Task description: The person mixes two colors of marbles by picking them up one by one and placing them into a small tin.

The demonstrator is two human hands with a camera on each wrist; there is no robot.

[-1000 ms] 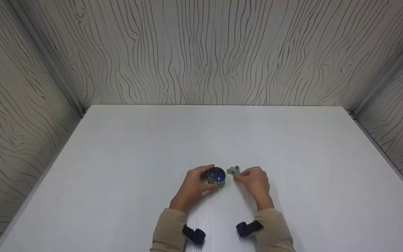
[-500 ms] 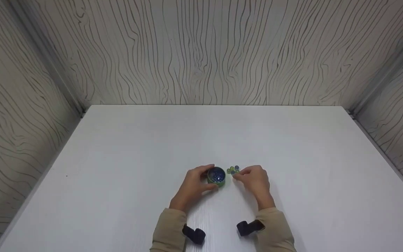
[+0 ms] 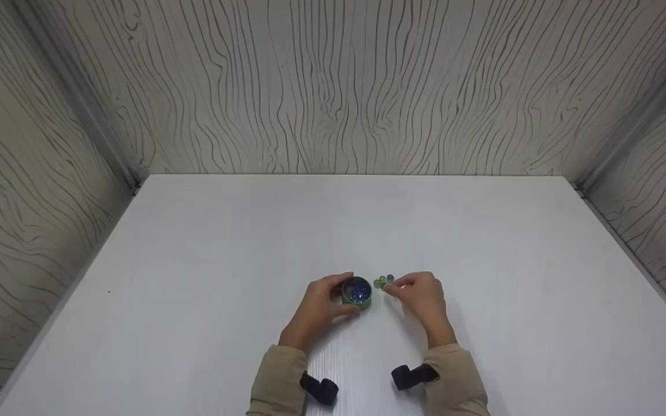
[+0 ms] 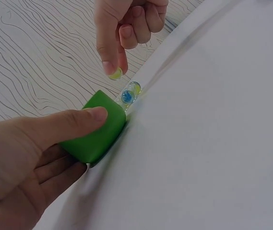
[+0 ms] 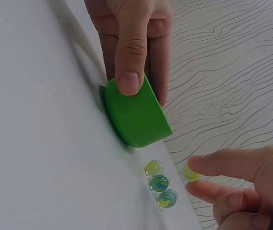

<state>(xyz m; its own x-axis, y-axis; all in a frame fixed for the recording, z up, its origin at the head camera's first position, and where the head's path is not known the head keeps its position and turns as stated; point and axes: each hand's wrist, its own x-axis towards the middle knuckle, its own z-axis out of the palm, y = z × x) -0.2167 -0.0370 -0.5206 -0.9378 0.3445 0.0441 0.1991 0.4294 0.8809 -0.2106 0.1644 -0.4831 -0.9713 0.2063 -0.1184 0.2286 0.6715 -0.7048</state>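
My left hand [image 3: 317, 303] holds a small green cup [image 4: 100, 132] upright on the table, thumb on the near side and fingers behind. In the head view its round mouth [image 3: 356, 290] faces up, with shiny blue marbles inside. To the right, my right hand [image 3: 422, 293] pinches a clear marble with a yellow swirl [image 5: 191, 173] between thumb and index finger; both wrist views show it raised off the table. Just below it, several loose glass marbles [image 5: 160, 183] with yellow, green and blue swirls lie in a cluster beside the cup.
The white table [image 3: 206, 248] spreads out around both hands. Wood-grain panels [image 3: 327, 86] stand behind it and at both sides. A black wrist camera [image 3: 320, 388] sits on the left sleeve, another black camera [image 3: 414, 377] on the right.
My right hand has shifted slightly forward and left, its fingertips now over the loose marbles' right side. The left hand and the cup stay in place.
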